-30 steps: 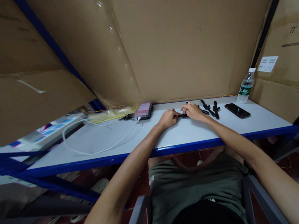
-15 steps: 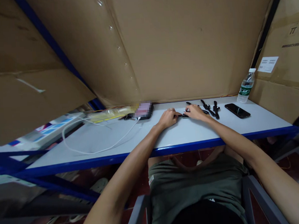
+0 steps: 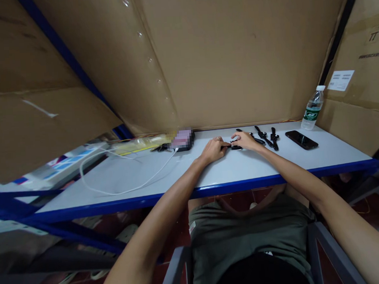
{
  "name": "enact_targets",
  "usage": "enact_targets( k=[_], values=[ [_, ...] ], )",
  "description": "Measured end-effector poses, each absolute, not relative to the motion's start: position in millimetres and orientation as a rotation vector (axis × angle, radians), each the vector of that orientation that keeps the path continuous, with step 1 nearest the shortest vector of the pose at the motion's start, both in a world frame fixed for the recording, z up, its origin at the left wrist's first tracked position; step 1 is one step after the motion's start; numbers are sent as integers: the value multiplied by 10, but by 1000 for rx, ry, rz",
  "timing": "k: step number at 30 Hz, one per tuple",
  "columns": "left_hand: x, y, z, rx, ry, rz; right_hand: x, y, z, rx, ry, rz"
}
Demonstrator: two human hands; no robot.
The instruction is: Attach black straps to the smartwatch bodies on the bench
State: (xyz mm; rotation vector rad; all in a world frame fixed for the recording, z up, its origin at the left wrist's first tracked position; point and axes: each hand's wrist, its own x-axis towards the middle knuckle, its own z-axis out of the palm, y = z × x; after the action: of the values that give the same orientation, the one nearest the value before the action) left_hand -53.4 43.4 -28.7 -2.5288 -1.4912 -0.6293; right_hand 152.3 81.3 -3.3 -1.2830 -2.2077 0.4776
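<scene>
Both my hands meet at the middle of the white table point(image 3: 229, 169). My left hand point(image 3: 213, 150) is curled, its fingertips pinching the left end of a small black watch piece point(image 3: 235, 147) lying on the table. My right hand point(image 3: 247, 140) is closed over the right end of the same piece. Just beyond my right hand lie several black watch straps point(image 3: 266, 137) in a loose row. What exactly sits under my right fingers is hidden.
A black phone point(image 3: 301, 140) lies to the right, with a water bottle point(image 3: 312, 108) behind it. A white cable point(image 3: 127, 180) loops across the left to a dark device point(image 3: 183, 141). Cardboard boxes point(image 3: 229, 54) wall the back and sides. The table has a blue front edge point(image 3: 211, 190).
My hands have barely moved; the right hand has shifted slightly on the black piece and the view has tilted a little.
</scene>
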Motion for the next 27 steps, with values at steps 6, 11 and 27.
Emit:
enact_targets(
  k=[6,11,27],
  values=[
    [-510,413,-280,-2528,-1468,-597,1540,841,-39,-1263,-2276,466],
    [-496,408,-271,-2524,-1466,-571,1570,918,-66,-1357,-2208,396],
    [-437,308,-202,-2511,-1472,-440,1715,1069,-19,-1154,-2145,1074]
  ],
)
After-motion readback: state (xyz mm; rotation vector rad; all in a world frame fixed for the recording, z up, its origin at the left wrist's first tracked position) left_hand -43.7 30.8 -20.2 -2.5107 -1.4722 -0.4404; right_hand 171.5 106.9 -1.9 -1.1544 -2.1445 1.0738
